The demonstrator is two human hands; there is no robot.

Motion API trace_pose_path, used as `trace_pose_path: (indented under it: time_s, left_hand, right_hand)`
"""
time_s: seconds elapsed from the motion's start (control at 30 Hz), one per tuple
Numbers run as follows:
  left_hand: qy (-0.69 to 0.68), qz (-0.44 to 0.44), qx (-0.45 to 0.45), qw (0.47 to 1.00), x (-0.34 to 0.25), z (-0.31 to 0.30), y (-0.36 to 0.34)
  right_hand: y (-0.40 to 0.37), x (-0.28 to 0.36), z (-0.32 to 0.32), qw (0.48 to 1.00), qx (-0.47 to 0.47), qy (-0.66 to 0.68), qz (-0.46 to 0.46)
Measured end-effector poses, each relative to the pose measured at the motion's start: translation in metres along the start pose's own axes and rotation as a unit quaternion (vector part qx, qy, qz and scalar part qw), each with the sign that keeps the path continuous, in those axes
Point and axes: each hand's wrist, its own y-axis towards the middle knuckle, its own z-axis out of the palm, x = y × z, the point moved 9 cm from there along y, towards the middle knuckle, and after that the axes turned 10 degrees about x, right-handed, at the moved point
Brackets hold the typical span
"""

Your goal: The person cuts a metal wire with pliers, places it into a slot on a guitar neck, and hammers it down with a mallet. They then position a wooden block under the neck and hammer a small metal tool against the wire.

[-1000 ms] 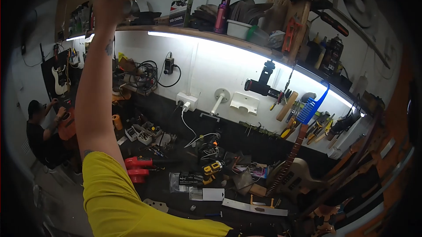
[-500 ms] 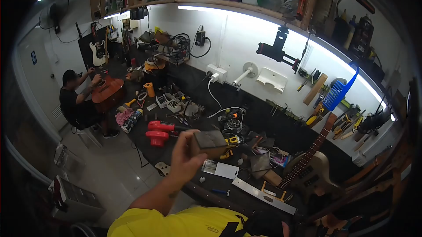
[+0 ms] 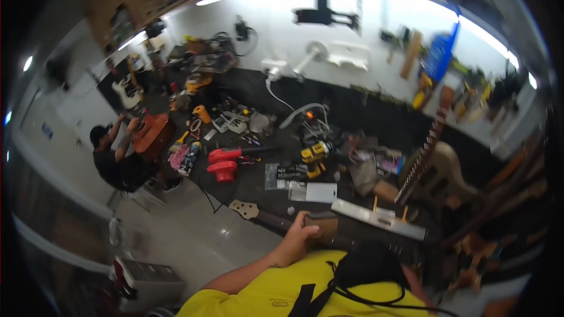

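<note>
My left hand (image 3: 298, 238) is closed around a brown sanding block (image 3: 326, 226), low in front of my yellow shirt. The block is right over or against a guitar neck (image 3: 273, 219); contact cannot be made out. The neck's pale headstock (image 3: 244, 209) points left past the bench edge, and its other end runs behind black gear at my chest. A sliver of my right arm shows at the lower right, while the right hand itself is out of sight.
A metal straightedge (image 3: 379, 219), a yellow drill (image 3: 316, 152) and a red blower (image 3: 223, 164) lie on the cluttered bench. An unfinished guitar body (image 3: 449, 170) stands at the right. At the far left a seated person handles an acoustic guitar (image 3: 154, 136).
My left hand has brought the sanding block down from above the bench to the guitar neck near my chest. The camera view has shifted and tilted downward.
</note>
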Motion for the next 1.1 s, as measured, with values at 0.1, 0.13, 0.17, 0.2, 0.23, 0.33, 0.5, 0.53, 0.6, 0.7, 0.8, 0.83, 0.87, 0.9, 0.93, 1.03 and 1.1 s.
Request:
trace_pose_path:
  time_s: [0.1,0.13,0.17,0.2,0.23,0.33,0.5,0.53,0.6,0.7,0.8,0.83,0.87,0.9,0.93,1.03,1.1]
  left_hand:
    - [-0.058,-0.052,0.099,0.992,-0.005,0.038,-0.003]
    - [-0.074,-0.076,0.115,0.988,0.0,0.04,-0.004]
    - [-0.074,-0.088,0.124,0.986,0.004,0.047,-0.004]
    - [-0.071,-0.092,0.132,0.984,0.005,0.052,-0.003]
    - [-0.073,-0.113,0.143,0.981,0.011,0.053,-0.001]
    - [0.031,-0.151,0.101,0.983,0.033,0.041,0.013]
    - [0.108,-0.229,0.193,0.948,0.094,0.039,0.029]
    - [0.094,-0.245,0.185,0.947,0.114,0.033,0.03]
    - [0.049,-0.25,0.168,0.952,0.146,0.024,0.036]
    - [0.026,-0.251,0.152,0.956,0.191,0.005,0.041]
    - [0.046,-0.232,0.128,0.963,0.207,-0.008,0.058]
    - [0.079,-0.236,0.13,0.96,0.213,-0.019,0.063]
    - [0.087,-0.226,0.127,0.962,0.216,-0.026,0.067]
    - [0.071,-0.211,0.128,0.967,0.214,-0.028,0.07]
    - [0.055,-0.197,0.133,0.97,0.214,-0.029,0.072]
    - [0.076,-0.164,0.176,0.968,0.216,-0.039,0.069]
    - [0.087,-0.144,0.2,0.965,0.221,-0.043,0.067]
  right_hand:
    - [-0.008,0.005,0.044,0.999,0.051,-0.003,0.005]
    - [-0.006,0.005,0.052,0.998,0.058,0.001,0.009]
    - [-0.01,0.006,0.066,0.997,0.07,0.007,0.012]
    - [-0.008,0.007,0.074,0.997,0.08,0.011,0.014]
    - [-0.007,0.007,0.082,0.996,0.086,0.014,0.016]
    - [-0.007,0.005,0.109,0.994,0.109,0.024,0.019]
    - [0.017,-0.009,0.151,0.987,0.161,0.026,0.01]
    - [0.024,-0.014,0.162,0.984,0.176,0.026,0.007]
    - [0.044,-0.018,0.196,0.977,0.21,0.027,-0.01]
    - [0.082,-0.012,0.27,0.962,0.264,0.04,-0.057]
    - [0.126,0.002,0.349,0.948,0.297,0.052,-0.101]
    - [0.138,0.004,0.369,0.945,0.303,0.054,-0.113]
    - [0.148,0.005,0.384,0.942,0.306,0.054,-0.124]
    - [0.155,0.007,0.397,0.939,0.312,0.051,-0.135]
    - [0.163,0.006,0.409,0.938,0.312,0.054,-0.14]
    - [0.181,0.004,0.433,0.935,0.312,0.05,-0.16]
    - [0.191,0.0,0.443,0.935,0.308,0.046,-0.17]
